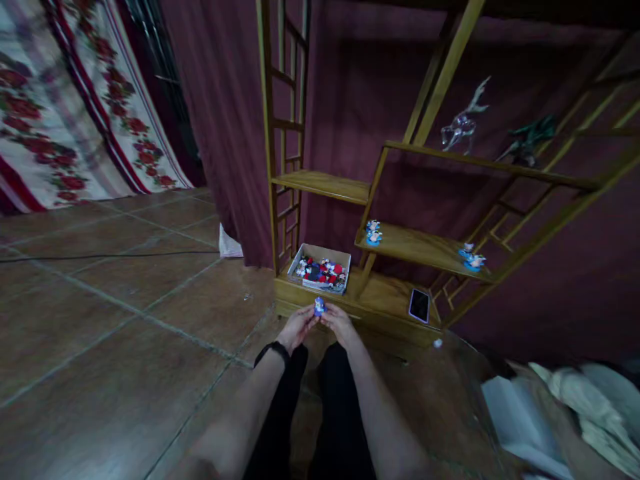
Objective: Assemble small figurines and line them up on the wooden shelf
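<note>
A small blue and white figurine (319, 307) is held between the fingertips of both hands, in front of the low wooden shelf unit. My left hand (299, 325), with a dark band on the wrist, closes on its left side. My right hand (339, 321) grips it from the right. Just beyond my hands, a white box (326, 287) holds several small red, white and dark figures. On the middle shelf (415, 247), small blue and white figurines (373, 233) stand at the left end, and similar figurines (473, 259) stand at the right end.
A dark-screened tablet (419, 305) lies on the bottom shelf. Higher up stand a clear horse-like figure (463, 123) and a dark green figure (530, 140). A small white object (437, 343) is on the floor at the right, near a pale box (523, 417). A cable (110, 256) crosses the tiles.
</note>
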Motion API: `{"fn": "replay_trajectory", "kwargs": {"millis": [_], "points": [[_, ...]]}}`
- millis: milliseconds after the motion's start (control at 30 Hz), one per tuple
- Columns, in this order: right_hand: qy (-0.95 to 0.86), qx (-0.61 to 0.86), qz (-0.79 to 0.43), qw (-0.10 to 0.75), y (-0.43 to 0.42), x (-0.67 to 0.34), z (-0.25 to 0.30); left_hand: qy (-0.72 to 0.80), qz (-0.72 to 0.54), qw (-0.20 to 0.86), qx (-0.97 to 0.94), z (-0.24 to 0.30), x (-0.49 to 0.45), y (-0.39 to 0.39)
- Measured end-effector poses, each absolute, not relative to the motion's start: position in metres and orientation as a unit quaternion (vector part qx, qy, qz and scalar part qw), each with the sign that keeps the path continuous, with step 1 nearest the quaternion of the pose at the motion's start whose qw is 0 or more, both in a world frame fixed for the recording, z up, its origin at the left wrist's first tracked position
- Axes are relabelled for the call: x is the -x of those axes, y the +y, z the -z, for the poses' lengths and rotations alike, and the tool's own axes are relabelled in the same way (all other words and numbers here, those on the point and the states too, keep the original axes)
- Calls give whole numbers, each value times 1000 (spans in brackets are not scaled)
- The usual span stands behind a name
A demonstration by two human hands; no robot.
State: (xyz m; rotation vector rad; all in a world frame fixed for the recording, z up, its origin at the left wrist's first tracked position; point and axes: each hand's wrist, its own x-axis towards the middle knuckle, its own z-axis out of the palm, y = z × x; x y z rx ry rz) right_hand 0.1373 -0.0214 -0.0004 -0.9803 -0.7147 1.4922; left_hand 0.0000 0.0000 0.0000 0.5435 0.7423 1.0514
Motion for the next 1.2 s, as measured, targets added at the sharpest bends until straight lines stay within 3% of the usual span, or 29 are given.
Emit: {"fn": "replay_trajectory", "kwargs": {"millis": [1200], "points": [[-276, 457, -632, 562, -19, -138, -3, 354, -467, 760, -283, 1, -3, 0]]}}
